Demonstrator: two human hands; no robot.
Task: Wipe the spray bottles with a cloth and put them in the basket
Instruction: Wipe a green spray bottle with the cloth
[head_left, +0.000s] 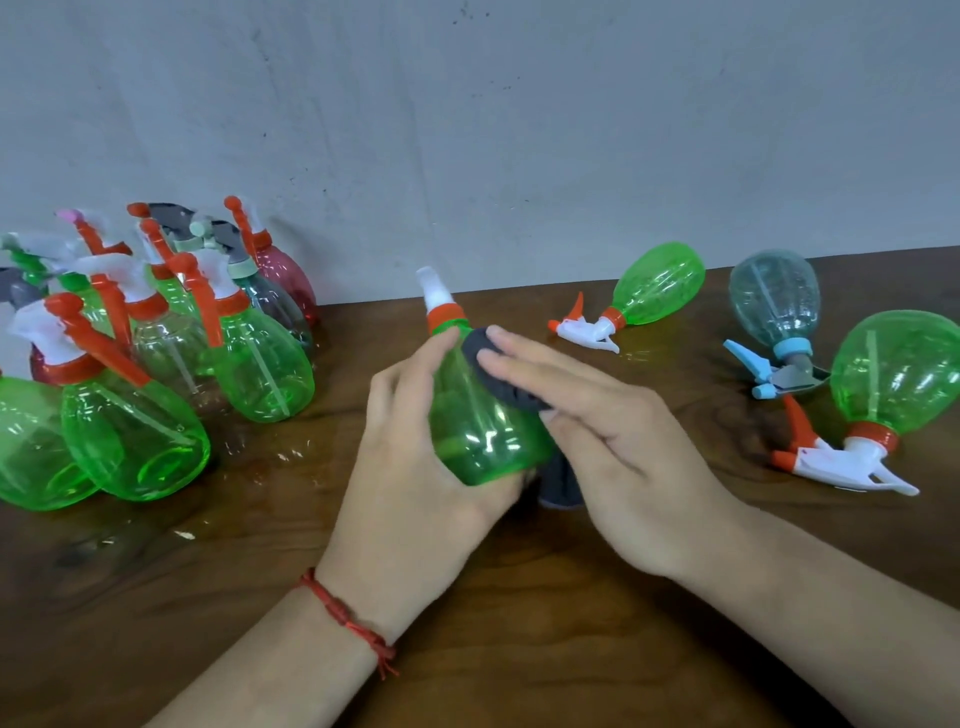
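Left hand (410, 467) tight around green spray bottle (483, 431); right hand (613, 436) flat, straight fingers on grey cloth (498, 374).

Most of the grey cloth (497, 373) is hidden under the fingers of my right hand (613, 431) and behind the green bottle (478, 431); only a pad and a lower tail show. My left hand (410, 467) covers that bottle's left side. Further left, the standing bottles (260, 374) overlap, half hiding the rear ones, and the picture's edge cuts the leftmost bottle (26, 447). Far to my right hand's right, the edge clips a lying green bottle (904, 374).
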